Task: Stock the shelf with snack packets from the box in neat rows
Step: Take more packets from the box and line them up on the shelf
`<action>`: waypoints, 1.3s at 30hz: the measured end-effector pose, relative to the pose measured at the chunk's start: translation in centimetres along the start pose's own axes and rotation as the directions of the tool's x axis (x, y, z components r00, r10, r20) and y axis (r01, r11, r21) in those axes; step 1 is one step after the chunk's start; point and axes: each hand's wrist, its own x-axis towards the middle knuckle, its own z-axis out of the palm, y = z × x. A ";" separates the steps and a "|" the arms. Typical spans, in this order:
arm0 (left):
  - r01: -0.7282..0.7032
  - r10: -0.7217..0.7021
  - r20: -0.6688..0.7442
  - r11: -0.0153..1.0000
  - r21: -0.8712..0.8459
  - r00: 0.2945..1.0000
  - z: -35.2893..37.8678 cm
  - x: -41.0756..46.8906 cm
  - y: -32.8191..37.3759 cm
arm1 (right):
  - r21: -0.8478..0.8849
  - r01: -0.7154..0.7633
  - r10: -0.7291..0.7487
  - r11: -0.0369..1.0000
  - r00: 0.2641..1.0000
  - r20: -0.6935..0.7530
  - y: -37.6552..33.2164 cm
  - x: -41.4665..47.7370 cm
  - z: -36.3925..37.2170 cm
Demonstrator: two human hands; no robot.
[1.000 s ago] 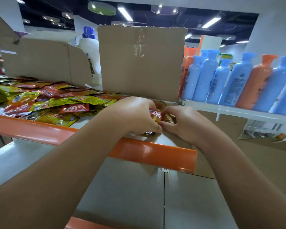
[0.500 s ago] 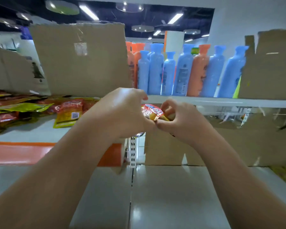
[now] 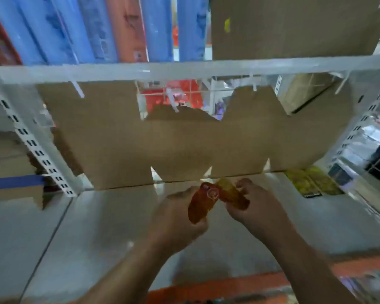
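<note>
Now lower, left hand (image 3: pixel 176 220) grips red packet (image 3: pixel 200 206), right hand (image 3: pixel 258 208) yellow packet (image 3: pixel 230 193) (2 split apart).

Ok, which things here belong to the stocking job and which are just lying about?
Job:
red packet in the left hand
yellow packet in the right hand
yellow packets lying on the shelf, far right

Lying about:
blue bottles and orange bottle above
cardboard sheet behind
cardboard box
</note>
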 end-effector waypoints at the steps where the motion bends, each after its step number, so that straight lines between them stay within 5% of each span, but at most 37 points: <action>1: 0.005 -0.005 0.008 1.000 0.022 1.000 2.7 0.7 0.4 | -0.017 -0.041 0.041 0.999 0.999 0.025 2.8 0.3 0.6; 4: 0.070 -0.069 0.007 0.997 -0.024 0.998 9.0 2.7 1.5 | -0.092 -0.113 0.116 0.989 0.993 0.036 10.1 1.5 2.0; 9: 0.061 -0.053 -0.043 0.976 0.208 0.998 15.9 6.6 1.3 | -0.241 -0.153 0.145 0.958 0.988 -0.050 16.3 3.6 1.9; 14: -0.035 0.068 -0.094 0.950 0.310 0.993 17.7 8.0 2.1 | -0.315 0.099 -0.132 0.944 0.987 -0.086 19.8 2.8 1.1; 18: -0.087 0.133 -0.111 0.934 0.347 0.985 18.1 8.4 1.8 | -0.326 0.187 -0.199 0.926 0.980 -0.001 20.8 2.7 1.0; 31: -0.093 0.136 -0.112 0.941 0.324 0.984 18.5 8.7 1.4 | -0.343 -0.125 0.070 0.931 0.983 -0.167 21.1 9.3 1.6; 39: -0.076 0.109 -0.091 0.949 0.306 0.990 18.6 8.8 1.0 | -0.335 -0.168 0.112 0.927 0.977 -0.181 21.3 9.2 1.8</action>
